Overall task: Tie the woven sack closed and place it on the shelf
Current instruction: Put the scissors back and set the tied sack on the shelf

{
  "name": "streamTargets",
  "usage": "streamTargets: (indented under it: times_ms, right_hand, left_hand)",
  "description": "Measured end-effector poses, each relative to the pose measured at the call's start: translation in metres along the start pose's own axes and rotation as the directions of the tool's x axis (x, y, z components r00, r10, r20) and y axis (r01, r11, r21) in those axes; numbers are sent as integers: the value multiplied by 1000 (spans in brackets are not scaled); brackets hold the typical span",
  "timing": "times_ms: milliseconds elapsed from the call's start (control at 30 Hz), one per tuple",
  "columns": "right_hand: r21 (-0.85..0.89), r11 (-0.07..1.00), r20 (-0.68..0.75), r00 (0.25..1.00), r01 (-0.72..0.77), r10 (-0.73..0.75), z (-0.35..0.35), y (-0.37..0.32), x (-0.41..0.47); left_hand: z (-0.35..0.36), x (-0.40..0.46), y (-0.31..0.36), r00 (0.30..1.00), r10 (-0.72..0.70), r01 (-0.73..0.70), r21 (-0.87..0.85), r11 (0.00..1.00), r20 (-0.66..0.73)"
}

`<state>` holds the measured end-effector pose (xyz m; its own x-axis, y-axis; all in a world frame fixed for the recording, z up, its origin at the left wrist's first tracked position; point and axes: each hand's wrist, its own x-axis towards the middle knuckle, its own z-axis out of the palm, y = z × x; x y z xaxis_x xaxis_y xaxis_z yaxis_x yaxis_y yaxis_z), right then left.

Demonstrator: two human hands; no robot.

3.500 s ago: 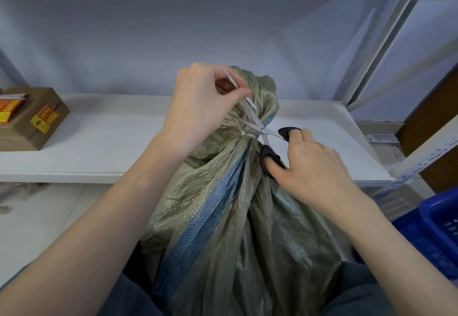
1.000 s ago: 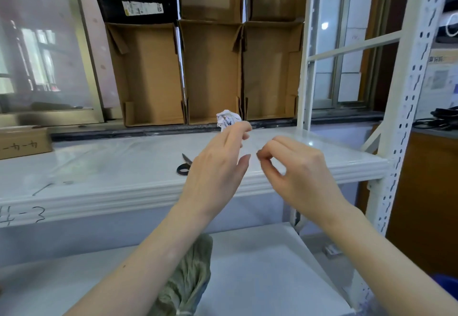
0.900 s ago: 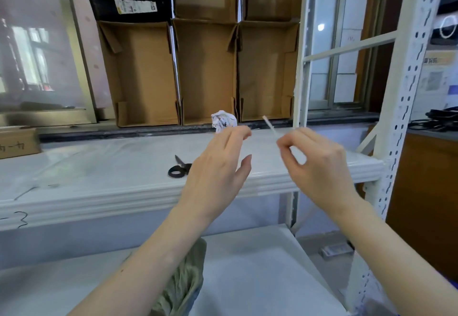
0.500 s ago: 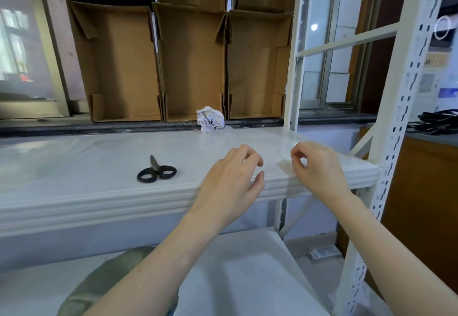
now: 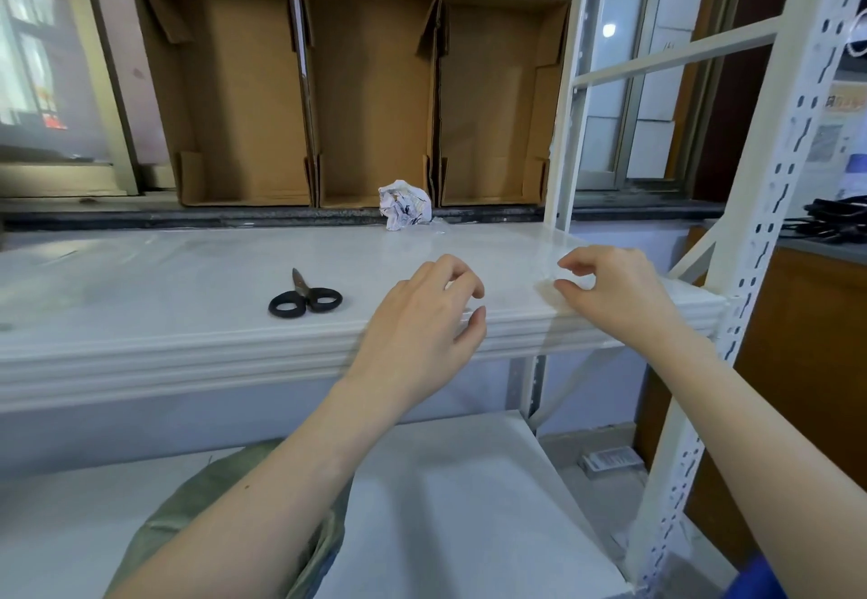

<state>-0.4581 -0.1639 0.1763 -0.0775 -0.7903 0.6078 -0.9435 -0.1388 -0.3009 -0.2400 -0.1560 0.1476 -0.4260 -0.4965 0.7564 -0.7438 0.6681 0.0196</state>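
The olive-green woven sack [image 5: 197, 500] stands on the lower shelf [image 5: 469, 504] at the bottom left, mostly hidden behind my left forearm; its tied neck is out of sight. My left hand [image 5: 422, 326] hovers over the front edge of the upper white shelf [image 5: 187, 279], fingers loosely curled and holding nothing. My right hand [image 5: 614, 293] rests near that shelf's right front corner, thumb and forefinger slightly apart with nothing visible between them. Black-handled scissors [image 5: 305, 300] lie shut on the upper shelf, left of my left hand.
A crumpled paper ball [image 5: 404, 204] sits at the back of the upper shelf. Three open cardboard boxes [image 5: 375, 96] stand on the sill behind. A perforated white rack post [image 5: 750, 270] rises at the right, and a blue crate corner [image 5: 755, 582] shows at the bottom right.
Both hands have dropped from chest height to the upper shelf's front edge. The thin white strip pinched in my right hand 0.9 s ago is no longer seen. The scissors lie still.
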Motion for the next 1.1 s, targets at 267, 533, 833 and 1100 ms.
streamTargets:
  times_ms: [267,533,833,1100]
  right_hand:
    - [-16,1000,10,1000,6,-6,-21,-22,-10]
    - [22,988,-3,988,155,-155,-40,-77,-31]
    - [189,899,-47,918,395,-393,-18,-172,-90]
    - [308,873,108,897,379,-428,24,-206,-178]
  left_hand:
    - [-31,-9,-2,1000,-25,25,45,999,8]
    - [-75,-35,-9,997,-70,69,61,996,15]
    - [-143,-108,-38,991,-126,120,121,985,41]
    - [-166,-209,-51,945,-302,290,107,951,125]
